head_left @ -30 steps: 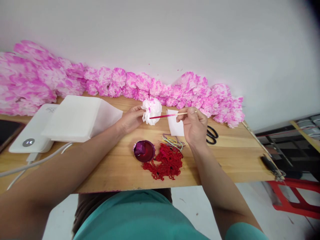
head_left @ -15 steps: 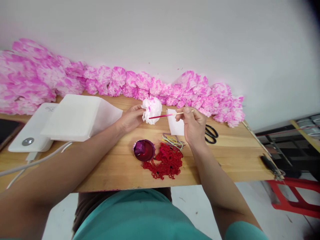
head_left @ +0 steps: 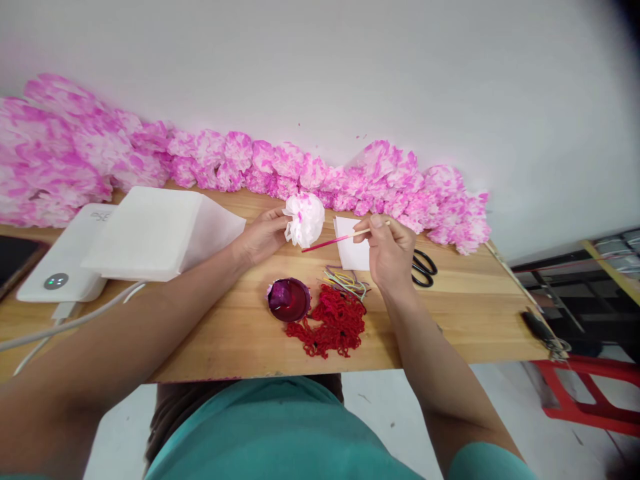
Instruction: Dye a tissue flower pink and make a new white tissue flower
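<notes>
Near: round purple-rimmed cup, red inside (head_left: 307,301), by tangled red yarn (head_left: 345,320), prob. within easy reach. Mid: L hand (head_left: 263,237), fingers curled in, grips pink-flecked white tissue ball (head_left: 306,217) above table (head_left: 235,333), apparently to steady it; R hand (head_left: 390,250), closed, pinches thin red-tipped wooden stick (head_left: 330,242) pen-like, prob. for control; tip nr. ball's underside, contact unclear. Far: pink-and-white tissue blooms (head_left: 287,162).

Pale grey wall (head_left: 320,67) behind a wooden table (head_left: 475,320), red stool (head_left: 595,415) on whitish floor (head_left: 383,420).

Left hand (head_left: 263,238) partly behind white flower (head_left: 306,219)
</notes>
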The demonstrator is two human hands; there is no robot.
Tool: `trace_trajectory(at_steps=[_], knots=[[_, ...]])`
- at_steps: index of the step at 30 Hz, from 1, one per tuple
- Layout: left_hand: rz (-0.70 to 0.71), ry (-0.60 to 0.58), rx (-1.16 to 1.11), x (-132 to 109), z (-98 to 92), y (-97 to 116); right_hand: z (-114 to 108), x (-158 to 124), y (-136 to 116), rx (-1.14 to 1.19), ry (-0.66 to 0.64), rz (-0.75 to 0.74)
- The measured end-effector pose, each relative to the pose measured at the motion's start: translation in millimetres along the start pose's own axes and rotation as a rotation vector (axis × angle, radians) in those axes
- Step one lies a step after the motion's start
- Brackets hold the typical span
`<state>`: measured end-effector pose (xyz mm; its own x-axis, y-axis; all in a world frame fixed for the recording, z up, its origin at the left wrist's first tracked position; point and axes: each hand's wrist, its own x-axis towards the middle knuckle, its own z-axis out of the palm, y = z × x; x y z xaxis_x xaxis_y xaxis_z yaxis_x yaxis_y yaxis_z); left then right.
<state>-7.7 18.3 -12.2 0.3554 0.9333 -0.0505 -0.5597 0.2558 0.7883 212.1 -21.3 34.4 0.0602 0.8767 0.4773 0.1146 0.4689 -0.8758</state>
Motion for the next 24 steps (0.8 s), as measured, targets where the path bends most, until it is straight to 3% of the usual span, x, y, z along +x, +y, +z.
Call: trace_trajectory(at_steps=[2, 5, 10, 13, 16, 21, 24], knots=[[0.002, -0.003, 0.008, -0.8, 1.0, 0.5, -0.6, -1.6, -3.3, 0.047, -0.068, -0.053], [0.009, -0.002, 0.008, -1.6, 1.8, 0.8, -0.1, -6.2, -12.4, 0.081, -0.283, -0.152], [0.001, 0.018, -0.02, -1.6, 2.8, 1.8, 8.0, -13.1, -29.4, -0.084, -0.639, -0.36], [-0.008, 0.017, -0.052, -1.8, 4.3, 3.0, 13.5, -15.2, -33.3, -0.176, -0.737, -0.493], [-0.008, 0.019, -0.061, -1.8, 4.8, 3.2, 12.8, -15.7, -30.2, -0.181, -0.7, -0.474], [-0.015, 0.024, -0.007, -0.8, 2.3, 1.1, 3.3, -13.2, -15.6, -0.075, -0.446, -0.126], [-0.008, 0.019, 0.0, -0.2, 0.5, 0.0, 2.3, -10.2, -8.4, -0.065, -0.382, 0.02]])
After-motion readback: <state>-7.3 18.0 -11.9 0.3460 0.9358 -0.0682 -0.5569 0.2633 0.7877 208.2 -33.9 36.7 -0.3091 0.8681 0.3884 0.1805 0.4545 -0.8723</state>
